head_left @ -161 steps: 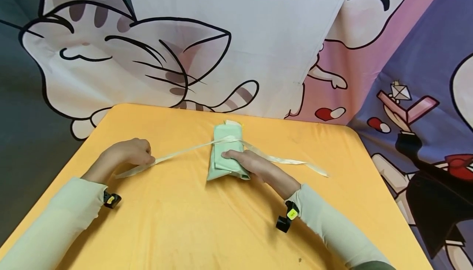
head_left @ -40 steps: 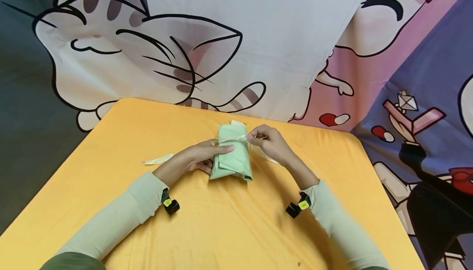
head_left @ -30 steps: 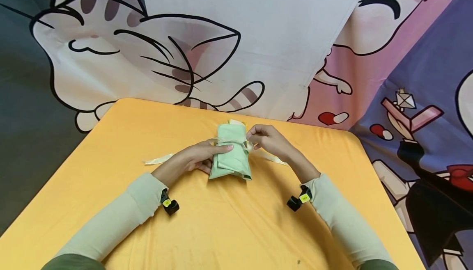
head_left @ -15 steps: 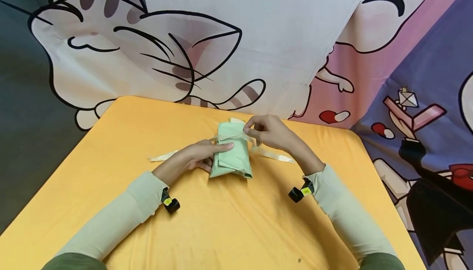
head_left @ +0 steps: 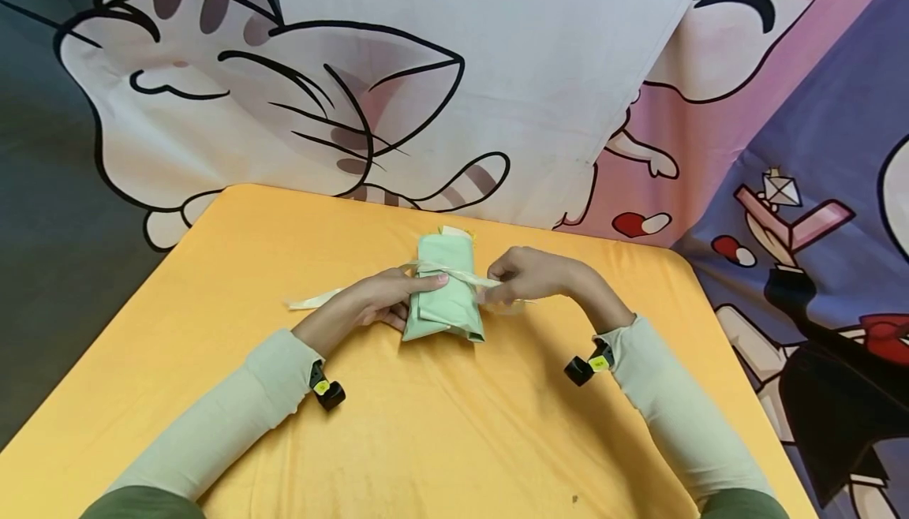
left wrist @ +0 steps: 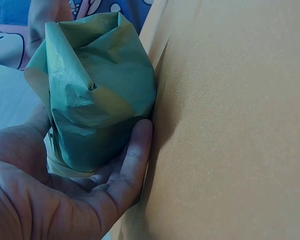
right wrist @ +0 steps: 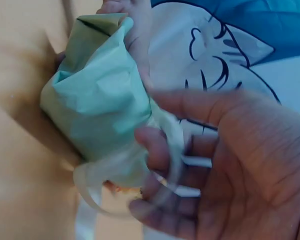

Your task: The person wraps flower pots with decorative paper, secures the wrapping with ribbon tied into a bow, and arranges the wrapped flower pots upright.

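One package (head_left: 450, 308), one ribbon (head_left: 465, 275), two grips (head_left: 376, 298) (head_left: 533, 274)

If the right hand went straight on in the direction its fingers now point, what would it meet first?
Probably the pale ribbon, which runs up to the right hand, then the facing side of the green packet. Motion blur leaves the depth between hand and ribbon unclear.

The packet (head_left: 447, 310) is flanked by the left hand (head_left: 376, 298) and, opposite, by the right hand (head_left: 531, 276) and the ribbon (head_left: 463, 274). Behind, reach is limited by the curtain (head_left: 540, 69). Room is left over the near table (head_left: 419, 440), between the sleeves (head_left: 230, 412).
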Demonstrator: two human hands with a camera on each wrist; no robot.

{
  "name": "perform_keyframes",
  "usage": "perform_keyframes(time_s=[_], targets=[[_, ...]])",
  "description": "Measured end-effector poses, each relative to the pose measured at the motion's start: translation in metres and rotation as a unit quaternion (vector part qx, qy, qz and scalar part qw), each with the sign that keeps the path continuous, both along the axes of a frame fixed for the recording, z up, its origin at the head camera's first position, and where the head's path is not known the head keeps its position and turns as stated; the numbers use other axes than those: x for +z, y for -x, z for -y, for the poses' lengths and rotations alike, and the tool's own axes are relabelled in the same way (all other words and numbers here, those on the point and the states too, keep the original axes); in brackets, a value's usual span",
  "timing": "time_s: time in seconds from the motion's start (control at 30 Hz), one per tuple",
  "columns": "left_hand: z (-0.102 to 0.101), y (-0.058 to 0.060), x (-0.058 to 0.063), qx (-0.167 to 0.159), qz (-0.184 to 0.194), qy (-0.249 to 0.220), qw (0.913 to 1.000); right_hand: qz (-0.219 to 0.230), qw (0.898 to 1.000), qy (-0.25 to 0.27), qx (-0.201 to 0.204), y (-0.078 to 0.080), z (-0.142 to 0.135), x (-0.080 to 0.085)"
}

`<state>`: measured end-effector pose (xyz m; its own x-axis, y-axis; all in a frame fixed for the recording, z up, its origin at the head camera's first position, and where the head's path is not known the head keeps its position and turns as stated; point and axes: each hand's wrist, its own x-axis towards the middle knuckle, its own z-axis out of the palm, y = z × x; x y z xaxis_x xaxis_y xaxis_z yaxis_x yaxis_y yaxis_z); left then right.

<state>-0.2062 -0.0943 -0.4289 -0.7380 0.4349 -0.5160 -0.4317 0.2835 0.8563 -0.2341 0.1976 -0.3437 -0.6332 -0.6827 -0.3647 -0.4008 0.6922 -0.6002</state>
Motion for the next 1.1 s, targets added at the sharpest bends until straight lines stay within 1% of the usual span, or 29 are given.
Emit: perform_keyframes(time_s=[0.03,0.1,0.17,0.3,0.37,0.4,0.47,0.57,0.6,0.67,0.73,0.8,0.87,0.93,0.97,1.0,1.03,1.1], targets=[[0.000,0.000,0.000,0.001,-0.001,-0.001,1.0000,0.023,1.000,0.016,0.014,0.001,-0.004,-0.004],[0.001,-0.001,-0.001,0.001,-0.003,0.001,1.0000,0.076,0.995,0.051,0.029,0.001,-0.012,-0.013],[0.001,-0.001,-0.001,0.000,-0.004,0.004,1.0000,0.111,0.990,0.073,0.040,0.000,-0.020,-0.023],[0.001,-0.002,-0.002,-0.002,0.000,0.007,1.0000,0.130,0.985,0.098,0.052,-0.003,-0.035,-0.040],[0.000,-0.002,-0.002,-0.003,0.002,0.006,1.0000,0.138,0.983,0.113,0.051,-0.004,-0.043,-0.044],[0.000,-0.002,-0.002,-0.002,0.002,0.006,1.0000,0.152,0.979,0.128,0.047,-0.005,-0.046,-0.045],[0.000,-0.002,-0.001,-0.002,0.001,0.007,1.0000,0.173,0.971,0.161,0.039,-0.005,-0.052,-0.045],[0.000,-0.002,0.000,-0.003,-0.003,0.008,1.0000,0.209,0.957,0.201,0.019,-0.005,-0.058,-0.039],[0.001,-0.002,0.001,-0.003,-0.004,0.007,1.0000,0.216,0.954,0.210,0.012,-0.005,-0.059,-0.035],[0.001,-0.001,0.001,-0.003,-0.005,0.007,1.0000,0.216,0.953,0.213,0.002,-0.005,-0.059,-0.026],[0.001,-0.001,0.000,-0.001,-0.004,0.007,1.0000,0.209,0.957,0.202,-0.012,-0.005,-0.058,-0.017],[0.001,0.000,0.001,-0.001,-0.004,0.008,1.0000,0.178,0.968,0.177,-0.022,-0.004,-0.057,-0.007],[0.001,0.000,0.000,-0.001,-0.004,0.007,1.0000,0.129,0.981,0.144,-0.034,-0.003,-0.056,0.003],[0.001,0.000,0.000,-0.002,-0.006,0.007,1.0000,0.039,0.993,0.106,-0.034,-0.001,-0.055,0.010],[0.001,0.000,0.000,-0.002,-0.006,0.006,1.0000,-0.011,0.995,0.088,-0.037,0.001,-0.054,0.013],[0.001,0.000,0.000,-0.001,-0.006,0.005,1.0000,-0.062,0.995,0.072,-0.040,0.002,-0.053,0.015],[0.001,0.000,0.000,0.000,-0.005,0.003,1.0000,-0.109,0.991,0.056,-0.044,0.003,-0.052,0.016],[0.000,0.000,0.000,-0.002,-0.007,0.003,1.0000,-0.190,0.980,0.025,-0.056,0.004,-0.050,0.016]])
